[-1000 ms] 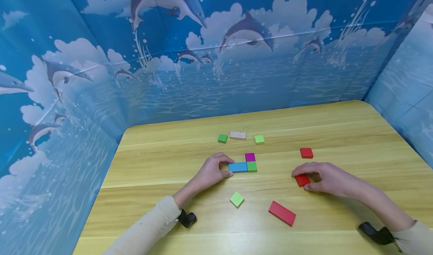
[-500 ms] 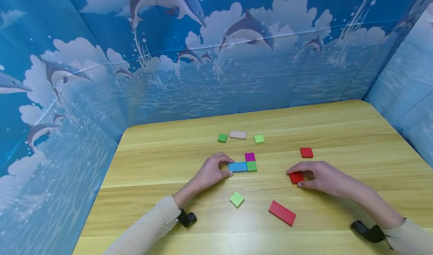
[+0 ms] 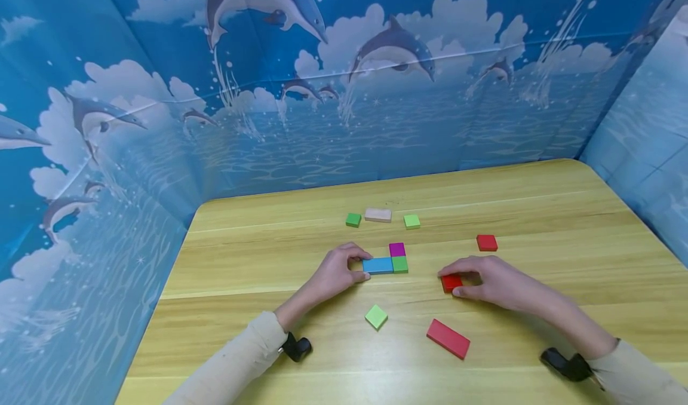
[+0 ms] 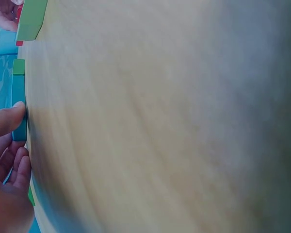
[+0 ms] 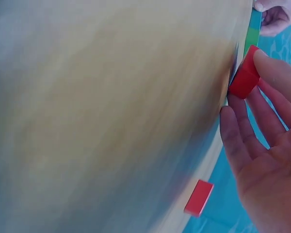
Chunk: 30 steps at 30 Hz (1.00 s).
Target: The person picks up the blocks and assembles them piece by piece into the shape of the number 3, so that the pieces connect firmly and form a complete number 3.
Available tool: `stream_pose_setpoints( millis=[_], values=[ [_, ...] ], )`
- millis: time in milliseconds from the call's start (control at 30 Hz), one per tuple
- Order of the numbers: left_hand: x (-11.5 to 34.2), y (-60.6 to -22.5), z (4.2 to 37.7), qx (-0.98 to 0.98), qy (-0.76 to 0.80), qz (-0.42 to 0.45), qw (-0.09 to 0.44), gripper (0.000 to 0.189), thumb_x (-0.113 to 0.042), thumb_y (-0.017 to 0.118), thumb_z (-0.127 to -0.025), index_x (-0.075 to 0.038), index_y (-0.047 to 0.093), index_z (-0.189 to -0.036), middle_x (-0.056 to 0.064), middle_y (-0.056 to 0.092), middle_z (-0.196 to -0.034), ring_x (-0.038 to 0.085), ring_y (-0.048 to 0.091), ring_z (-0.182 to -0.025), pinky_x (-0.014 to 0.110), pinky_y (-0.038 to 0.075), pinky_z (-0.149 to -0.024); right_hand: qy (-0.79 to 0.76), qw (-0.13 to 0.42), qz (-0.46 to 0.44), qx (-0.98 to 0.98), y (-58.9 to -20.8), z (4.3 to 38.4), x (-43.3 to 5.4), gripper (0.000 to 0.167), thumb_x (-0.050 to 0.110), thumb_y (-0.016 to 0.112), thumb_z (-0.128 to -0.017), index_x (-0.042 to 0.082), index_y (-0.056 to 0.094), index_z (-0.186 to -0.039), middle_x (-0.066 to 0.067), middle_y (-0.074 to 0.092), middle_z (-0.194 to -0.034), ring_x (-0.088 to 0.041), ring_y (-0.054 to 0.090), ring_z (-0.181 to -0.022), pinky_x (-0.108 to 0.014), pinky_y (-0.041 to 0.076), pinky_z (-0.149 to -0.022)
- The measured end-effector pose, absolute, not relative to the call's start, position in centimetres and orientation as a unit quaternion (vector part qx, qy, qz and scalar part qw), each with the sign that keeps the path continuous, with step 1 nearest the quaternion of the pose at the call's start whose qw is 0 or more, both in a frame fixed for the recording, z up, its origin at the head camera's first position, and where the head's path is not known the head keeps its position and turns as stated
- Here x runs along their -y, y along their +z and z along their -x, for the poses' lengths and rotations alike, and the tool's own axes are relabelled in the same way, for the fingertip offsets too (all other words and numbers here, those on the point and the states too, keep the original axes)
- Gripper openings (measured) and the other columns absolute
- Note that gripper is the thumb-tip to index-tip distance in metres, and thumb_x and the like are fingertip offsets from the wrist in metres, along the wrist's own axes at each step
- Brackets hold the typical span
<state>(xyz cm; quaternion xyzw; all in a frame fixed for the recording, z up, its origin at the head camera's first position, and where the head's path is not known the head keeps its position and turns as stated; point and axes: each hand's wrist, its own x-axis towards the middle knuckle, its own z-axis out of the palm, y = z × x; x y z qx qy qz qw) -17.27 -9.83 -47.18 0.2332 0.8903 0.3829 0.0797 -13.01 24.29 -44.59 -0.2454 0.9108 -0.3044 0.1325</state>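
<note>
With thumb and fingertips, my left hand (image 3: 335, 272) pinches the left end of a flat blue block (image 3: 378, 266). A green block (image 3: 400, 264) touches the blue one's right end, and a purple block (image 3: 397, 249) sits against the green block's far side. My right hand (image 3: 494, 281) pinches a small red block (image 3: 450, 282) between thumb and fingers, to the right of that group and apart from it. In the right wrist view the red block (image 5: 246, 73) shows tilted under the thumb. The left wrist view has the thumb on the long side of the blue block (image 4: 19, 104).
Nearest me lie a light green block (image 3: 376, 317) and a long red block (image 3: 448, 338). A second red square block (image 3: 487, 243) lies beyond my right hand. At the back are a green block (image 3: 353, 220), a greyish-pink block (image 3: 378, 215) and another light green block (image 3: 412, 221).
My right hand has moved left with the red block, closer to the blue, green and purple group. My left hand and the other blocks stay in place.
</note>
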Motion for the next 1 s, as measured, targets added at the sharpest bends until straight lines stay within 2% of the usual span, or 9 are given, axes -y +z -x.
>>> stream_pose_setpoints(
  millis=[300, 633, 1000],
  values=[
    [9.8, -47.2, 17.3, -0.891, 0.382, -0.232, 0.079, 0.031, -0.013, 0.079, -0.084, -0.012, 0.072, -0.114, -0.008, 0.063, -0.106, 0.012, 0.055, -0.099, 0.028, 0.046, -0.088, -0.333, 0.132, 0.257, -0.898, -44.4, 13.3, -22.8, 0.038, 0.023, 0.070, -0.093, 0.019, 0.064, -0.130, 0.003, 0.063, -0.125, -0.022, 0.059, -0.113, -0.042, 0.051, -0.090],
    [9.8, -47.1, 17.2, -0.891, 0.381, -0.236, 0.074, 0.030, -0.012, 0.080, -0.083, -0.011, 0.072, -0.113, -0.006, 0.063, -0.106, 0.014, 0.056, -0.098, 0.029, 0.047, -0.088, -0.308, 0.130, 0.270, -0.903, -44.4, 13.8, -20.9, 0.038, 0.018, 0.075, -0.088, 0.010, 0.066, -0.124, 0.004, 0.064, -0.111, -0.013, 0.055, -0.089, -0.030, 0.051, -0.076],
    [9.8, -47.1, 17.3, -0.892, 0.380, -0.234, 0.076, 0.031, -0.013, 0.080, -0.083, -0.011, 0.072, -0.113, -0.006, 0.063, -0.105, 0.013, 0.056, -0.098, 0.028, 0.047, -0.088, -0.312, 0.127, 0.255, -0.906, -44.7, 13.7, -19.4, 0.039, 0.019, 0.079, -0.084, 0.012, 0.068, -0.121, 0.008, 0.063, -0.102, -0.013, 0.055, -0.086, -0.028, 0.051, -0.073]
  ],
)
